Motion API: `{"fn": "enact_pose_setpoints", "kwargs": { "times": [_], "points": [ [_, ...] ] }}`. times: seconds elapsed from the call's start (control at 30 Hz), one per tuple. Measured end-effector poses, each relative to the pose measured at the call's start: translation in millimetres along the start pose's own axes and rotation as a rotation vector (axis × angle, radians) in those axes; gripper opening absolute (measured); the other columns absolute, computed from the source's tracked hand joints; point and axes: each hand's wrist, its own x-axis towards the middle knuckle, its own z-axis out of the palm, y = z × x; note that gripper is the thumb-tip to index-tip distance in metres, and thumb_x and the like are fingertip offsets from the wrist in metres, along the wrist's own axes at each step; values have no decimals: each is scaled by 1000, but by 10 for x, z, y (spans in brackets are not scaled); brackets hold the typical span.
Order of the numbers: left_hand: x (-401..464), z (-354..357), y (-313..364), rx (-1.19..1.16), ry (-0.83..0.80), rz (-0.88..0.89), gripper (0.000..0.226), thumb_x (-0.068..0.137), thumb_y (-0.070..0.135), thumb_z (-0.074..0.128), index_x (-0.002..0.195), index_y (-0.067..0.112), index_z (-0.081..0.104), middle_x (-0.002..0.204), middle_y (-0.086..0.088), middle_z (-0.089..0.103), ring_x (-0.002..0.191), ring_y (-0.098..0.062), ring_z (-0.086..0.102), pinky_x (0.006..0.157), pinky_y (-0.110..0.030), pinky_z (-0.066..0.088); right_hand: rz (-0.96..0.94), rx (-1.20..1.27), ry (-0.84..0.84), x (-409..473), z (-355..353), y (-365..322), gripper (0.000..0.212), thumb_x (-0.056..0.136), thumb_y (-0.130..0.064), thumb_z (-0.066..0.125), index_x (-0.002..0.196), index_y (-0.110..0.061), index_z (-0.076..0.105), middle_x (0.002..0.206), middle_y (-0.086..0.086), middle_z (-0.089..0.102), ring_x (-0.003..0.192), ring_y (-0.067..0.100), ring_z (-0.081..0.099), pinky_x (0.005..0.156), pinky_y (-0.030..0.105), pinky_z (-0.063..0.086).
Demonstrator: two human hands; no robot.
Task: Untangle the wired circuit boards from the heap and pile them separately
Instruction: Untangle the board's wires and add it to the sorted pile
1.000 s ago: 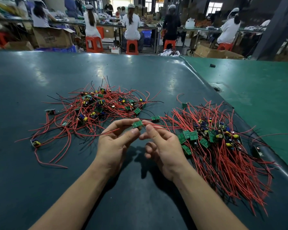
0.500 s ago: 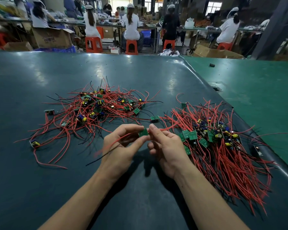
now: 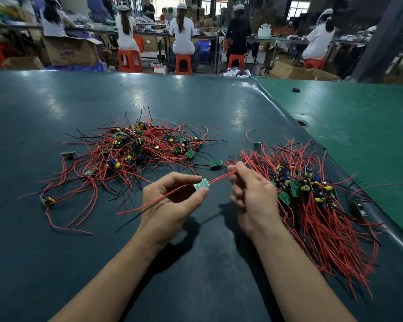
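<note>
My left hand [image 3: 170, 201] pinches a small green circuit board [image 3: 201, 184] between thumb and forefinger, above the dark table [image 3: 56, 263]. Red wires run from the board both ways. My right hand [image 3: 251, 194] pinches the red wires on the board's right side, a little apart from the board. The tangled heap [image 3: 135, 147] of boards with red and black wires lies at the far left. A sorted pile [image 3: 312, 201] with wires laid roughly parallel lies to the right, beside my right hand.
A lone green board [image 3: 215, 164] lies between heap and pile. Stray boards sit at the left [image 3: 68, 155] and lower left [image 3: 47, 200]. The table's raised right edge [image 3: 382, 219] borders a green surface [image 3: 358, 126]. Several seated workers and orange stools fill the background.
My hands have drawn apart: the left stays on the board, the right has slid out along the red wires to the right. The board has come lower and nearer to me.
</note>
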Motion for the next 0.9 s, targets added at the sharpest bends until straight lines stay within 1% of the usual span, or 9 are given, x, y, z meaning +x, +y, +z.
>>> {"fn": "enact_pose_setpoints", "kwargs": {
  "times": [0.23, 0.33, 0.43, 0.53, 0.67, 0.77, 0.83, 0.87, 0.9],
  "points": [
    [-20, 16, 29, -66, -65, 0, 19, 71, -7, 80, 83, 7, 73, 67, 3, 70, 62, -5, 64, 62, -14, 49, 65, 198, 60, 58, -56, -78, 24, 99, -14, 53, 79, -4, 64, 55, -2, 51, 36, 3, 33, 30, 13, 20],
    [-26, -40, 45, -92, -44, -3, 18, 67, 3, 84, 81, 11, 74, 67, 0, 68, 63, -12, 62, 62, -17, 49, 50, 253, 86, 57, -57, -110, 22, 98, -12, 51, 81, -4, 62, 57, -1, 50, 38, 5, 34, 31, 14, 21],
    [-21, -48, 47, -147, -51, -26, 15, 66, 8, 78, 79, 14, 74, 68, -3, 71, 64, -13, 66, 64, -18, 51, 44, 322, 97, 61, -74, -137, 16, 99, -8, 49, 85, -7, 58, 56, 2, 53, 39, 6, 36, 30, 15, 25],
    [-18, -50, 40, -184, -59, -57, 15, 67, 7, 77, 81, 12, 74, 69, -5, 72, 63, -14, 68, 64, -19, 52, 36, 335, 98, 77, -87, -149, 15, 98, -5, 49, 85, -8, 57, 56, 4, 56, 38, 6, 39, 31, 15, 27],
    [14, -76, 16, -205, -10, -69, 18, 67, 9, 77, 82, 19, 77, 72, -5, 73, 67, -15, 69, 68, -19, 53, -79, 275, 86, 62, -82, -121, 18, 100, -3, 47, 88, -11, 57, 57, 5, 61, 38, 8, 45, 35, 15, 31],
    [24, -94, -6, -183, -4, -55, 21, 68, 9, 81, 85, 20, 77, 74, -2, 72, 70, -14, 68, 70, -18, 53, -63, 183, 2, 37, -61, -95, 12, 100, -23, 51, 99, -13, 58, 60, 4, 63, 39, 10, 48, 35, 18, 35],
    [21, -84, -12, -178, 8, -51, 22, 67, 10, 85, 86, 20, 77, 74, -1, 71, 71, -14, 65, 71, -17, 52, 67, 77, -118, -6, -28, -57, 39, 88, -47, 56, 104, -12, 60, 62, 2, 64, 40, 10, 49, 36, 18, 36],
    [19, -75, -7, -179, 14, -52, 22, 67, 12, 82, 87, 20, 78, 75, -1, 71, 72, -15, 63, 71, -17, 52, 128, -9, -195, -39, -4, -32, 46, 81, -54, 58, 103, -13, 63, 64, 1, 64, 41, 10, 49, 36, 18, 36],
    [19, -66, 0, -180, 15, -53, 21, 67, 12, 79, 87, 19, 78, 75, -1, 71, 72, -13, 63, 71, -17, 51, 167, -102, -284, -92, 27, -6, 43, 77, -54, 62, 98, -16, 68, 65, 1, 64, 42, 10, 49, 37, 18, 35]
  ]
}}
